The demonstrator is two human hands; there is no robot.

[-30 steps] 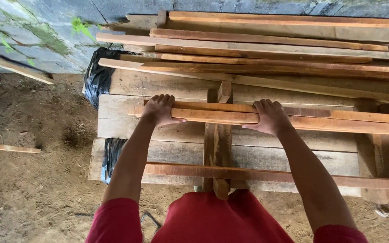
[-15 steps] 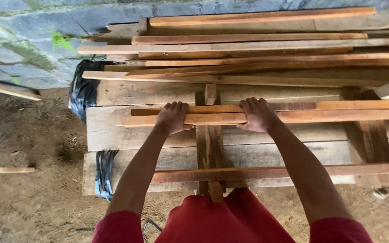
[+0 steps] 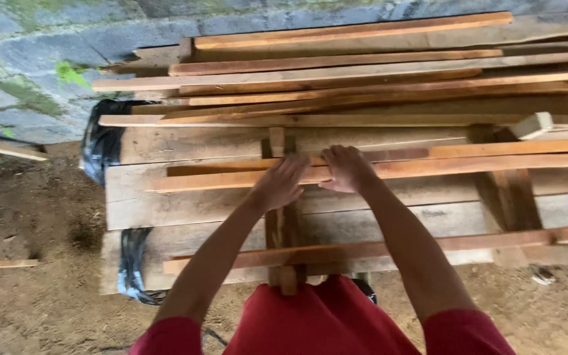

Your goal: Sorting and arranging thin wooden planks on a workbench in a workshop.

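1. Red cloth (image 3: 323,322) of the person's clothing fills the nearest edge, and both bare arms reach forward from it.
2. Nearer than the hands, a reddish slat (image 3: 376,250) lies across the wide pale boards (image 3: 185,204).
3. Compared with half a second ago, the two hands have drawn closer together along the long orange strip (image 3: 428,167), and the left one has slid rightward.
4. Left hand (image 3: 281,183) lies flat on the strip, fingers spread and relaxed, pressing rather than gripping.
5. Right hand (image 3: 346,167) rests just beside it, fingers curled over the strip's far edge, loosely clasping it.
6. Beyond the hands, more long strips (image 3: 336,85) are stacked against a grey stone wall (image 3: 27,52); black plastic sheet (image 3: 103,141) hangs to the left.
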